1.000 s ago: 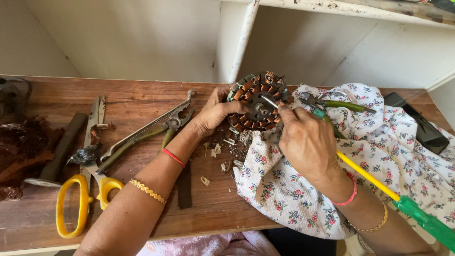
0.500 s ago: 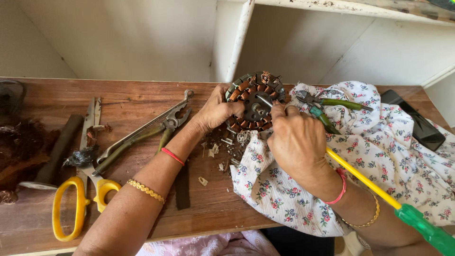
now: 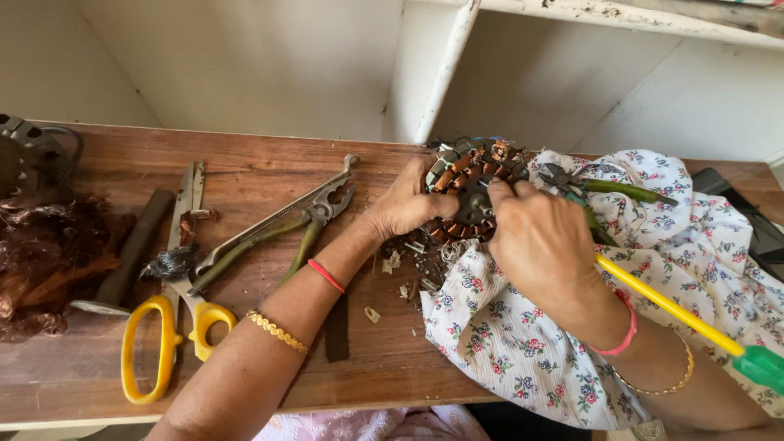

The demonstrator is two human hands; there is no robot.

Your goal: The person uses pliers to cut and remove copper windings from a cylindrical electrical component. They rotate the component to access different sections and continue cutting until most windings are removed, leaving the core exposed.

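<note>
A round motor stator [image 3: 472, 181] with copper windings rests on the wooden table, partly on a floral cloth [image 3: 523, 343]. My left hand [image 3: 404, 204] grips its left rim, steadying it. My right hand [image 3: 539, 241] reaches over its right side, fingers pinching at the windings near the centre; a thin metal piece shows at the fingertips. What the fingers hold is mostly hidden. Bits of insulation and wire scraps [image 3: 400, 273] lie in front of the stator.
Green-handled pliers [image 3: 608, 189] lie on the cloth behind my right hand. A yellow-shafted, green-handled screwdriver [image 3: 686, 318] crosses my right wrist. Left of my arm lie long pliers [image 3: 282, 224], yellow scissors [image 3: 175, 310], a dark bar [image 3: 135, 249], tangled copper wire [image 3: 41, 261].
My right hand has slid a little left and down over the stator. The left hand keeps its grip on the rim. The view has shifted slightly.
</note>
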